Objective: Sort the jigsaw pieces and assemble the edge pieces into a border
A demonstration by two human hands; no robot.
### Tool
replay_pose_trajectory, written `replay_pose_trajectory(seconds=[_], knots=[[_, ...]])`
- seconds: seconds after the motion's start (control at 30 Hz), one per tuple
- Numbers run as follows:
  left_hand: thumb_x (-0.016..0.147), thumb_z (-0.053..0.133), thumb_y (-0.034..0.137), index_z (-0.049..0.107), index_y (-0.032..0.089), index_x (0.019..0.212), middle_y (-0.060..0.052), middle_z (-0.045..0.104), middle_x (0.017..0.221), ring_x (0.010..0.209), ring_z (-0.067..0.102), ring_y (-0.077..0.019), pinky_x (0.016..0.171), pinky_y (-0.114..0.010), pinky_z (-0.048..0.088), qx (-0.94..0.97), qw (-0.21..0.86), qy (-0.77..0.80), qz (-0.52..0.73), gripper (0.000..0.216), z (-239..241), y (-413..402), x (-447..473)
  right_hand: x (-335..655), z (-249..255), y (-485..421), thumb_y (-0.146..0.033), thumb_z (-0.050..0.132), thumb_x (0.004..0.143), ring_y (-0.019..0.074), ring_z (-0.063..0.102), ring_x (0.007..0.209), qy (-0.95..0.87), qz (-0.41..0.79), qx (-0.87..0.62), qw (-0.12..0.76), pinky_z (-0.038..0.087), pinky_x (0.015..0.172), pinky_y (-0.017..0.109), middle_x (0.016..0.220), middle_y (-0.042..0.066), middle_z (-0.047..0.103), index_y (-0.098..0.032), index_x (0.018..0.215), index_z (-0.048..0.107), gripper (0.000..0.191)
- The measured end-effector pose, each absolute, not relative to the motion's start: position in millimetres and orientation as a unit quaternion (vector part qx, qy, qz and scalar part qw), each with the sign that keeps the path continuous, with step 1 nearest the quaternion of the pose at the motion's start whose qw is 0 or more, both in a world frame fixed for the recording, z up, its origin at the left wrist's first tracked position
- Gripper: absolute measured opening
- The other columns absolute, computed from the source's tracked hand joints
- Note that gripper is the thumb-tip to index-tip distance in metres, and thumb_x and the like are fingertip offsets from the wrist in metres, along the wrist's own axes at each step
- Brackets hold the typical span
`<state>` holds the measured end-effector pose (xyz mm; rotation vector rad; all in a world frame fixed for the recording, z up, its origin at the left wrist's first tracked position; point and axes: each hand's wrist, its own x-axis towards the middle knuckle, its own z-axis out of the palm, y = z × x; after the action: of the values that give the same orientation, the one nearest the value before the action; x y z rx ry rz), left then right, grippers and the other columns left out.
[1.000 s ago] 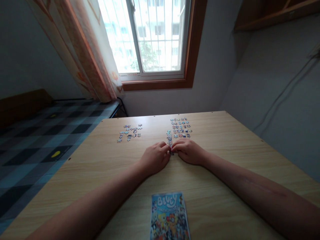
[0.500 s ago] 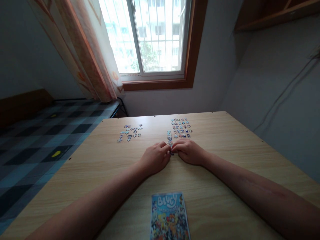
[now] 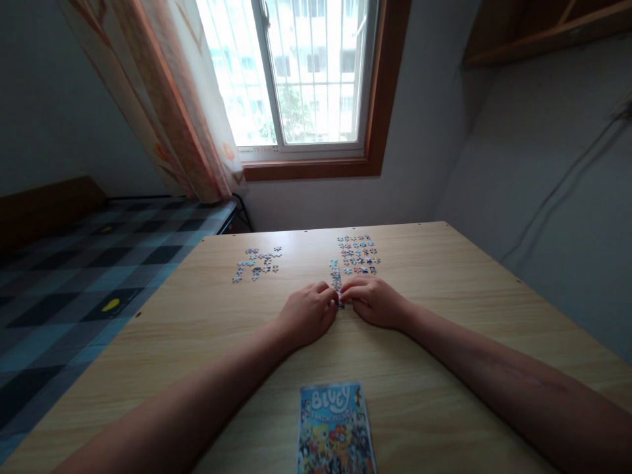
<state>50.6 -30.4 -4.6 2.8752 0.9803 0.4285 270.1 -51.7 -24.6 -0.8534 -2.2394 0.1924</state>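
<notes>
A narrow strip of joined jigsaw pieces [image 3: 335, 273] runs toward me on the wooden table. At its near end my left hand [image 3: 310, 311] and my right hand [image 3: 371, 300] meet from either side, fingertips almost touching. Both hands are closed in a pinch on jigsaw pieces [image 3: 340, 305] there, mostly hidden by the fingers. Right of the strip, loose jigsaw pieces [image 3: 360, 253] lie in several rows. Farther left is a scattered group of jigsaw pieces [image 3: 259, 261], some of them touching.
A booklet or box with "BLUEY" on its front [image 3: 334, 428] lies at the table's [image 3: 444, 289] near side, between my forearms. A bed with a checked cover [image 3: 64, 309] stands at left. Behind the table are a curtain [image 3: 168, 99] and a window [image 3: 316, 72].
Both hands stay at the near end of the strip, with only slight finger movement. The whole view has shifted very slightly downward.
</notes>
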Motion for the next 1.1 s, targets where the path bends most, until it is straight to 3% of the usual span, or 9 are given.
replay_pose_trajectory(seconds=[0.3, 0.57, 1.1], knots=[[0.092, 0.051, 0.022, 0.065, 0.02, 0.104, -0.007, 0.069, 0.103, 0.09, 0.067, -0.0227, 0.081, -0.038, 0.054, 0.917, 0.065, 0.352, 0.173, 0.018, -3.5, -30.6, 49.1, 273.3, -25.6, -52.1, -0.002, 0.056, 0.082, 0.0207, 0.065, 0.087, -0.837, 0.006, -0.365, 0.407, 0.05, 0.098, 0.045, 0.089, 0.003, 0.076, -0.022, 0.081, 0.073, 0.027], [0.092, 0.051, 0.021, 0.069, 0.02, 0.09, -0.006, 0.069, 0.097, 0.084, 0.066, -0.0214, 0.077, -0.035, 0.053, 0.916, 0.057, 0.361, 0.169, 0.019, -3.1, -30.0, 49.1, 272.7, -25.4, -52.8, -0.002, 0.055, 0.083, 0.0202, 0.063, 0.082, -0.839, -0.001, -0.366, 0.402, 0.05, 0.094, 0.043, 0.081, 0.002, 0.075, -0.022, 0.078, 0.072, 0.027], [0.09, 0.053, 0.018, 0.073, 0.023, 0.096, -0.005, 0.07, 0.099, 0.087, 0.066, -0.0204, 0.08, -0.034, 0.054, 0.92, 0.069, 0.345, 0.174, 0.021, -3.5, -30.3, 48.4, 273.1, -24.1, -52.9, -0.002, 0.054, 0.082, 0.0198, 0.063, 0.081, -0.842, 0.007, -0.366, 0.397, 0.051, 0.092, 0.041, 0.08, 0.003, 0.075, -0.022, 0.078, 0.073, 0.028]])
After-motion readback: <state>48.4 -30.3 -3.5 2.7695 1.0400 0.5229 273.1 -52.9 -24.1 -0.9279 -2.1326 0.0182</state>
